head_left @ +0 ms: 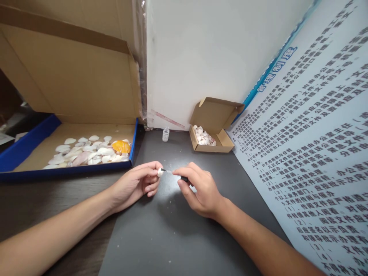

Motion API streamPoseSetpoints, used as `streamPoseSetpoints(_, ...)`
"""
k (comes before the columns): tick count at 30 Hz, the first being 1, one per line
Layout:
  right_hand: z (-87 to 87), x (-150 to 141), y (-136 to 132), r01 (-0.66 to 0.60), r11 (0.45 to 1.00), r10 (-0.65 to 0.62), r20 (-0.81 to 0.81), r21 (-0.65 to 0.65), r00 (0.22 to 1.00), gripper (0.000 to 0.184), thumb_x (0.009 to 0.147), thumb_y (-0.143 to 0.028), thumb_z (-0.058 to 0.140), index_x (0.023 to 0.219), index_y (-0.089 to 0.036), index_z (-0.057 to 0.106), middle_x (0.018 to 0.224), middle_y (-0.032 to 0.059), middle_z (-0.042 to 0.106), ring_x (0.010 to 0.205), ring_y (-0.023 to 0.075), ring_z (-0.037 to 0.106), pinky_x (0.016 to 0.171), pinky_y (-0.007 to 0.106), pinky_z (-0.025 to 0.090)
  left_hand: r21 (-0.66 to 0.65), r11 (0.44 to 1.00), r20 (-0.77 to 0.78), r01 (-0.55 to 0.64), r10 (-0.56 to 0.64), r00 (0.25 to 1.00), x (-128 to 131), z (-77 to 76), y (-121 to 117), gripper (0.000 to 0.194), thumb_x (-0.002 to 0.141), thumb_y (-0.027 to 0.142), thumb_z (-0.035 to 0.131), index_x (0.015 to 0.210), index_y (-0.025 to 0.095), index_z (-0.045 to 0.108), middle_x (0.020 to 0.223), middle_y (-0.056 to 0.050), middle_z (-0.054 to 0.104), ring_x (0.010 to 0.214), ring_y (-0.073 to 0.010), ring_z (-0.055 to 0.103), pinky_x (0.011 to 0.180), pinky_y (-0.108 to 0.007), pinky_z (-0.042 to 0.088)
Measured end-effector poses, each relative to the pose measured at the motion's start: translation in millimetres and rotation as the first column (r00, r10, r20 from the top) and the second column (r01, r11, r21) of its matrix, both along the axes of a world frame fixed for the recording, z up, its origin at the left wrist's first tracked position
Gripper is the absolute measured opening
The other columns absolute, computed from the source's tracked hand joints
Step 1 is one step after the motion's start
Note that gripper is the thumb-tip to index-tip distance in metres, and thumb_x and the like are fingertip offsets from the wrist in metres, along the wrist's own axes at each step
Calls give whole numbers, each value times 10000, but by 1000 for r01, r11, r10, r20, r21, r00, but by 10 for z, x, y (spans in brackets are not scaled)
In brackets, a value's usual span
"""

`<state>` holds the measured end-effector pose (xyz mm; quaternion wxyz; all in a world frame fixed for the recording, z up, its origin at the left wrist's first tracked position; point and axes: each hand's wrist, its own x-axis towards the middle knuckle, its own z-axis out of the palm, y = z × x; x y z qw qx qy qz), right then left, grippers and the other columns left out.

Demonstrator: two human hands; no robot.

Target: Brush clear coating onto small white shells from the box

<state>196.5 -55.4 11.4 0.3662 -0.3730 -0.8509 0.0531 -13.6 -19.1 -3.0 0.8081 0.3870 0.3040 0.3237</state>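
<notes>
Between the thumb and fingers of my left hand (140, 179) is a small white seashell (160, 172). My right hand (199, 188) pinches the black cap of a small brush (184, 179), like a nail-polish brush. Its thin stem points left, and the dark bristle tip meets the shell or lies just in front of it; I cannot tell which. Beyond both hands, a small glass bottle (165, 135) with a white label stands upright on the dark grey mat (149, 237). Its neck looks uncapped.
At the left lies an open blue-edged cardboard box (94, 167) holding many white shells and one orange scallop shell (121, 146). A smaller open cardboard box (211, 148) with small shells stands at the back right. A white wall panel (198, 57) and a printed poster (310, 134) border the table.
</notes>
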Motion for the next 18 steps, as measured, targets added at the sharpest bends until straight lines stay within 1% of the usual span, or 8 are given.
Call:
streamPoseSetpoints(3, 0, -2, -4, 34, 999, -34, 35, -4, 999, 213, 994, -244, 426, 1036, -177, 623, 802, 34, 634, 627, 132, 556, 594, 255, 434, 3, 1000, -9, 6, -6, 1000, -2, -8, 2, 71, 857, 213, 575, 800, 172, 560, 559, 72, 333, 473, -79, 317, 484, -195, 320)
streamPoseSetpoints(5, -2, 0, -5, 64, 998, -64, 12, -16, 998, 212, 989, -236, 421, 1013, -174, 622, 789, 31, 625, 614, 129, 551, 586, 254, 433, 7, 1000, -10, 14, -13, 1000, -4, -11, 2, 87, 861, 222, 578, 794, 171, 557, 560, 73, 326, 475, -79, 312, 485, -195, 316)
streamPoseSetpoints(7, -5, 2, -7, 36, 999, -36, -18, -8, 999, 216, 990, -237, 415, 1038, -173, 615, 807, 34, 626, 617, 127, 551, 578, 248, 437, 7, 1000, -14, 12, -12, 1000, -4, -10, 0, 89, 859, 229, 586, 797, 173, 556, 561, 74, 325, 475, -80, 312, 485, -195, 316)
streamPoseSetpoints(9, -8, 0, -10, 4, 1000, -4, 1, 1, 1000, 221, 996, -248, 414, 1063, -180, 613, 812, 32, 627, 623, 129, 551, 578, 248, 435, 4, 1000, -19, 4, -4, 1000, -3, -7, -2, 78, 852, 228, 595, 807, 177, 558, 556, 76, 322, 473, -81, 314, 483, -196, 315)
streamPoseSetpoints(12, -8, -6, -13, 45, 999, -45, 41, -12, 998, 219, 993, -243, 416, 1013, -175, 623, 789, 29, 623, 616, 132, 549, 588, 259, 428, 2, 1000, -23, 8, -8, 1000, -2, -5, -4, 74, 853, 229, 597, 813, 179, 560, 551, 78, 314, 472, -81, 311, 484, -195, 311)
streamPoseSetpoints(14, -4, -8, -13, 64, 998, -64, 14, -13, 998, 218, 989, -230, 412, 1000, -165, 620, 789, 33, 619, 613, 132, 547, 586, 260, 424, 5, 1000, -28, 16, -16, 999, -2, -11, -1, 88, 858, 235, 596, 804, 178, 557, 554, 78, 309, 474, -78, 305, 484, -194, 307)
streamPoseSetpoints(16, 3, -10, -10, 32, 999, -32, 0, -1, 999, 220, 993, -232, 409, 1028, -163, 615, 799, 35, 617, 617, 132, 548, 583, 255, 422, 8, 1000, -35, 16, -16, 999, -2, -20, 3, 89, 857, 238, 601, 807, 180, 554, 554, 79, 307, 474, -77, 302, 484, -194, 305)
streamPoseSetpoints(18, 10, -11, -7, 12, 1000, -12, 23, 0, 1000, 220, 997, -239, 414, 1041, -165, 617, 794, 32, 614, 616, 133, 548, 584, 255, 420, 14, 1000, -43, 13, -13, 999, 1, -28, 7, 88, 853, 240, 606, 813, 184, 550, 548, 82, 305, 472, -78, 299, 484, -195, 306)
